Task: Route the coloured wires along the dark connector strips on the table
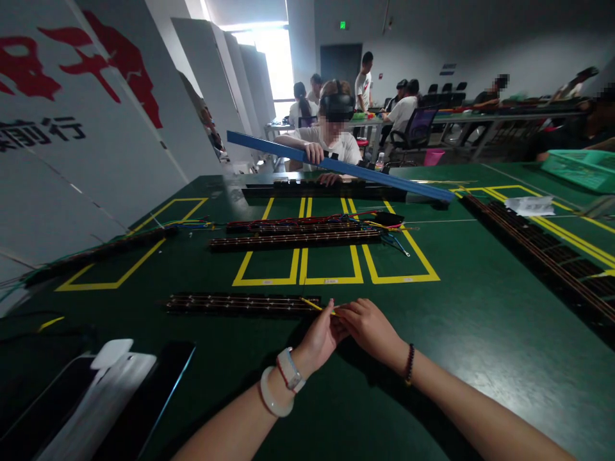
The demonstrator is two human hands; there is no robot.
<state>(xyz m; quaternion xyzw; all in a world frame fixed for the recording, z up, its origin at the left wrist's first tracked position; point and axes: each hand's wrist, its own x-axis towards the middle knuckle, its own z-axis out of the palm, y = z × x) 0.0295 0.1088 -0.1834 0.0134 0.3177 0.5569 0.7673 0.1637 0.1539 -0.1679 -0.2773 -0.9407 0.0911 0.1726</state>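
Observation:
A long dark strip (240,303) with rows of small shiny contacts lies crosswise on the green table. From its right end a short yellow wire (312,304) runs to my hands. My left hand (323,336), with a watch and a pale bangle at the wrist, is closed at the wire, thumb up. My right hand (368,323), wearing a dark bead bracelet, pinches the yellow wire beside it. The two hands meet just right of the strip's end. My fingers hide the far end of the wire.
Similar strips with coloured wires (298,240) lie farther back across yellow tape outlines (331,280). Across the table a person holds a long blue bar (384,176). More wired strips (538,250) lie right, near a green basket (581,168). A phone-like dark slab (168,371) is front left.

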